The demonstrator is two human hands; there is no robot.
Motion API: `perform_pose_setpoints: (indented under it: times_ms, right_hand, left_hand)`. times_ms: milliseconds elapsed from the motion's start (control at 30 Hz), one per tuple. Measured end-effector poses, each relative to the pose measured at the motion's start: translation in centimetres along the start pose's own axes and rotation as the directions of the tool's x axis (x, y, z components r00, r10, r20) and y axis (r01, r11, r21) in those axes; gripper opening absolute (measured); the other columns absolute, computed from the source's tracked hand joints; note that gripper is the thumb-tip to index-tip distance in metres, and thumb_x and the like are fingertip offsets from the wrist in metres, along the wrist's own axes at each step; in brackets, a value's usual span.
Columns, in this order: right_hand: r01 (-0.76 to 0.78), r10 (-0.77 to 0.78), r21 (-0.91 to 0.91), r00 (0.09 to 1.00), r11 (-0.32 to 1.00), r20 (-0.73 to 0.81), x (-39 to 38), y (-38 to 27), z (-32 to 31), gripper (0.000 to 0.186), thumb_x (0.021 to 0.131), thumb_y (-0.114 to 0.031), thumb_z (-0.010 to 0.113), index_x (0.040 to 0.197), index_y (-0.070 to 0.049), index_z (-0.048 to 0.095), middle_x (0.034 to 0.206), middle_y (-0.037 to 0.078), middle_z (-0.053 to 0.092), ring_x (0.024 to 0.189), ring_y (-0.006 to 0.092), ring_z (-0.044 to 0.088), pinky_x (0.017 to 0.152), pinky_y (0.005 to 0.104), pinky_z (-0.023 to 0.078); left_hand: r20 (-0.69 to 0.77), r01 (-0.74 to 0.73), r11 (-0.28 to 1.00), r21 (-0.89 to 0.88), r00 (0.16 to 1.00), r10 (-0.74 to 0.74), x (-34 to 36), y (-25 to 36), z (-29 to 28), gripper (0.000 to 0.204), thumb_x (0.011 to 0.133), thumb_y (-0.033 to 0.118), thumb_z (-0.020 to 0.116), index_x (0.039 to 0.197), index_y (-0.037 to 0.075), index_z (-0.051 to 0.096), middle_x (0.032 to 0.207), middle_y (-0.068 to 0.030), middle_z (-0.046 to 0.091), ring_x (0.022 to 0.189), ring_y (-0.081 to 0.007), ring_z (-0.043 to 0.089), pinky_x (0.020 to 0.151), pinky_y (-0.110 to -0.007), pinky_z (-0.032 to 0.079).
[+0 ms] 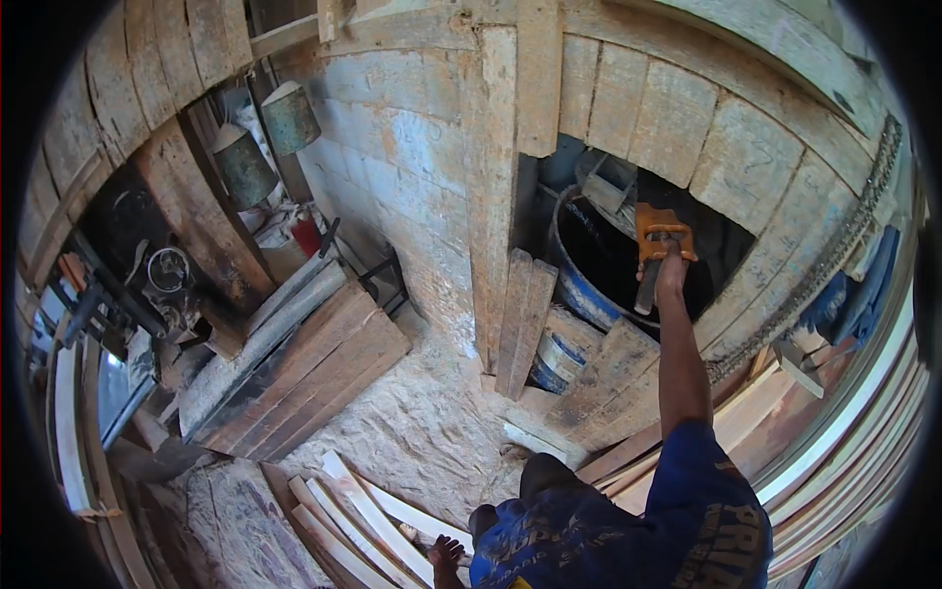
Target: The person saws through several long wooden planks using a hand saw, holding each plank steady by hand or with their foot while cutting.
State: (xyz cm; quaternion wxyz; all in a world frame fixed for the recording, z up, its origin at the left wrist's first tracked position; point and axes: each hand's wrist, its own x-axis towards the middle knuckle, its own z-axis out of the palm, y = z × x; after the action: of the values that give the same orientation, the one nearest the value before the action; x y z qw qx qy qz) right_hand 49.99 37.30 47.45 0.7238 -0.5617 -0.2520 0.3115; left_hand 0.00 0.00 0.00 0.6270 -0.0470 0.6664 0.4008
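My right hand (669, 263) reaches forward, gripping a handsaw (659, 221) with an orange-brown handle over a dark round drum (566, 257) with a blue outside, inside an opening in the plank wall. The saw's blade points down toward me. My left hand (447, 552) is low at my side with its fingers apart and nothing in it, near long pale wooden strips (350, 491) lying on the sawdust-covered floor (412, 412). Short boards (520, 324) stand upright left of the drum.
A wooden chest or bench (304, 373) stands at the left, below two hanging metal cylinders (238, 167). A pale block wall (392, 147) and a post (494, 196) are ahead. Stacked long timber (834, 442) and blue cloth (863, 285) line the right side.
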Motion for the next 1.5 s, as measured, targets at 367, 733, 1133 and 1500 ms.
perform_pose_setpoints:
  times_ms: [367,733,1133,1500]
  right_hand:
    - [-0.023,0.011,0.105,0.994,0.994,0.112,-30.8,6.2,-19.6,0.055,0.08,-0.032,0.056,0.127,-0.003,0.049,0.087,0.01,0.06,0.062,0.0181,0.06,0.05,0.0302,0.051]
    - [-0.221,0.256,-0.188,0.949,0.957,0.183,-54.4,1.3,-35.7,0.037,0.083,-0.023,0.062,0.111,0.001,0.056,0.094,0.004,0.06,0.08,0.0107,0.053,0.067,0.0292,0.046]
    - [0.038,0.061,-0.24,0.918,0.97,0.392,-69.2,0.9,-55.2,0.042,0.085,-0.027,0.064,0.11,0.006,0.055,0.099,0.016,0.061,0.089,0.0215,0.057,0.075,0.0354,0.046]
    - [0.082,0.08,-0.516,0.956,0.852,0.284,-78.8,-4.0,-73.6,0.036,0.083,-0.023,0.067,0.106,0.003,0.061,0.096,0.018,0.064,0.083,0.0275,0.062,0.072,0.0366,0.049]
  left_hand:
    - [0.373,-0.28,0.892,0.354,0.917,0.139,-4.1,12.7,6.9,0.033,0.092,0.03,0.054,0.101,-0.001,0.057,0.08,-0.013,0.064,0.058,-0.0211,0.061,0.05,-0.032,0.05]
    - [0.923,-0.149,0.924,0.353,-0.104,-0.37,-26.6,3.9,25.7,0.055,0.083,0.044,0.066,0.125,0.011,0.055,0.122,-0.0063,0.06,0.118,-0.0283,0.053,0.102,-0.048,0.04]
    - [0.917,-0.351,0.85,0.392,0.218,-0.333,-34.7,-16.3,15.1,0.082,0.087,0.053,0.054,0.144,0.001,0.026,0.137,-0.0184,0.045,0.125,-0.0327,0.043,0.11,-0.048,0.027]
    - [0.878,-0.085,0.886,0.457,-0.115,-0.464,-47.4,-31.9,11.0,0.066,0.085,0.034,0.065,0.136,0.001,0.04,0.131,-0.023,0.049,0.123,-0.0352,0.046,0.111,-0.048,0.027]
